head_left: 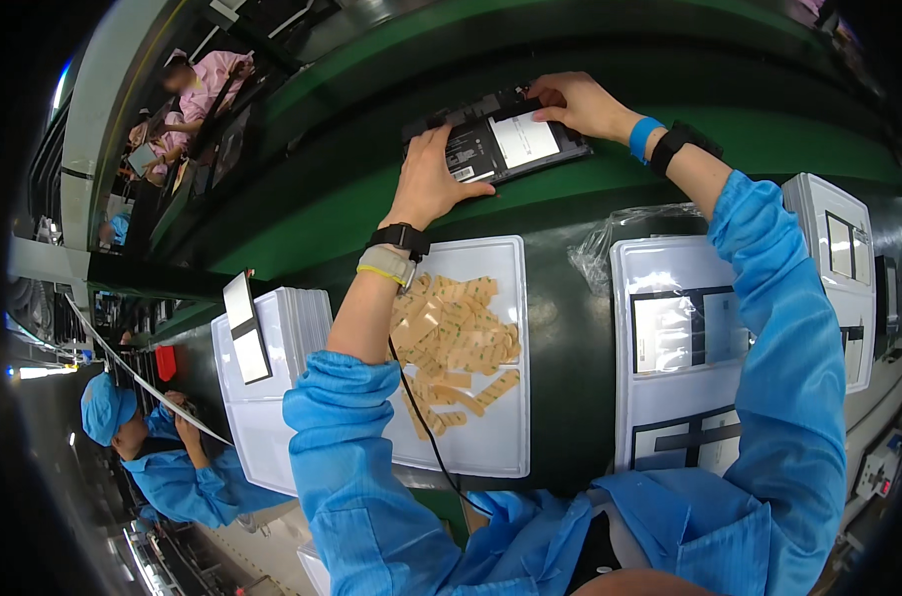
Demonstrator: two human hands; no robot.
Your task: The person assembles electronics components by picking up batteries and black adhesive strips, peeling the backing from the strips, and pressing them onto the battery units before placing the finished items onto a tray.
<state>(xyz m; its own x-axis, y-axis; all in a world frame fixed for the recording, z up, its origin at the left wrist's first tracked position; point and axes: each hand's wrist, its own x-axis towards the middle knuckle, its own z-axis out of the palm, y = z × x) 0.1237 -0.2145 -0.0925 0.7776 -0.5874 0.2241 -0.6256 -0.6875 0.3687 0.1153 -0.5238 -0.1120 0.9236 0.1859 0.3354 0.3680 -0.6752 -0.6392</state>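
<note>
An opened tablet-like device (576, 149), black with circuitry along its far edge, lies tilted on the green work surface (322, 189). Inside it sits a flat black battery (471, 155) that bears a white label (523, 139). My left hand (433, 181) grips the device's left end, thumb on the near edge and fingers over the far side. At the far right corner my right hand (578, 105) is curled, thumb by the label and fingers at the device's far edge. What lies under those fingertips is hidden.
Below my left forearm, a white tray (518, 348) holds many tan adhesive strips (461, 333). Another white tray (624, 348) with flat battery packs stands right, beside crumpled clear plastic (595, 253). Stacked trays (302, 318) stand left. A black cord (426, 427) hangs between. Co-workers (163, 447) sit left.
</note>
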